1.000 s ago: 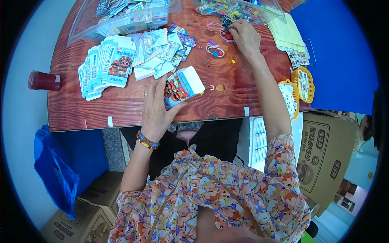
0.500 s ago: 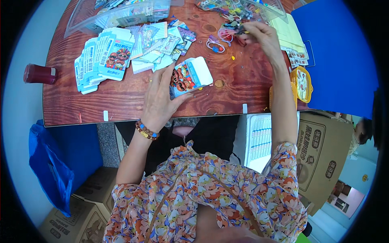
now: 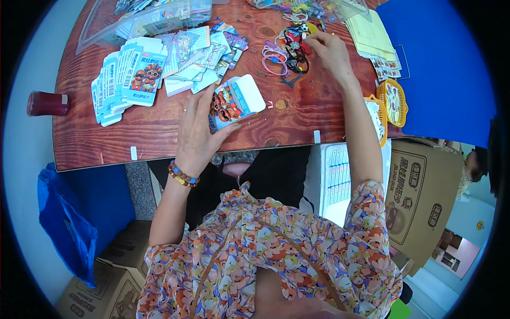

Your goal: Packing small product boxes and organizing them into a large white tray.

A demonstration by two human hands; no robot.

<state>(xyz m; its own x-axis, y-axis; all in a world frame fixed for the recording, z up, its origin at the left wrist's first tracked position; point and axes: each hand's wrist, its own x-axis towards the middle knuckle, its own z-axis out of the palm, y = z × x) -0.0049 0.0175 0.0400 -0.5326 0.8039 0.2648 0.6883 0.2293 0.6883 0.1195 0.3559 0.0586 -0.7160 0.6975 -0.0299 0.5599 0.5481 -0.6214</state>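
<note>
My left hand (image 3: 197, 130) is closed around a small light-blue carton (image 3: 229, 103) with cartoon figures on its front. The carton's white end flap stands out at its upper right. Over at the right, my right hand (image 3: 333, 59) has its fingertips pinched at the edge of a tangled heap of elastic hair ties (image 3: 289, 56), pink, purple, black and red. What exactly lies between those fingertips is hidden. Left of the carton, patterned cards (image 3: 204, 58) are spread in a loose pile. Beside them rests a fanned stack of flat cartons (image 3: 130, 74).
Clear plastic tubs hold more cards (image 3: 159, 24) and more small trinkets (image 3: 329, 10) along the far side. Yellow sheets (image 3: 366, 40) and yellow baskets (image 3: 393, 106) line the right edge. A dark red jar (image 3: 49, 103) stands at the left. Brown shipping boxes (image 3: 409, 202) flank the table.
A larger tangle of hair ties now lies where only a few lay before. My right hand has shifted slightly and sits at that heap. My left hand keeps hold of the carton.
</note>
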